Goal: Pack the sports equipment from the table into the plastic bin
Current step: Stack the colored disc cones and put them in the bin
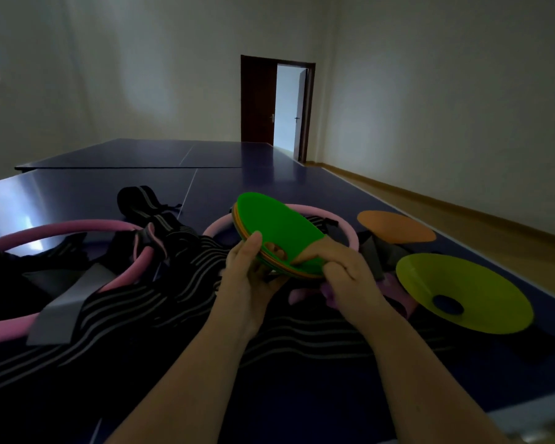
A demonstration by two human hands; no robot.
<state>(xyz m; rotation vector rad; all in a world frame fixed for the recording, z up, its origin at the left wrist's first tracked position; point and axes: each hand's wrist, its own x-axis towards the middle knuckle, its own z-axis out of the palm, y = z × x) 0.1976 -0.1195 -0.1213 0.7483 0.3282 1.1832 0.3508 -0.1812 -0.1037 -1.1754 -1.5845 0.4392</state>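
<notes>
1. A stack of disc cones, green one on top, is held tilted above the middle of the tabletop.
2. Left grip: closed on the stack's near-left rim, thumb laid on top.
3. Right grip: fingers curled, near-right rim pinched.
4. A yellow-green cone is seen wide side up near the right edge; an orange cone is placed beyond it, apart.
5. Black striped straps are spread along the near edge, over a left pink ring; a right pink ring is partly hidden behind the stack.
</notes>
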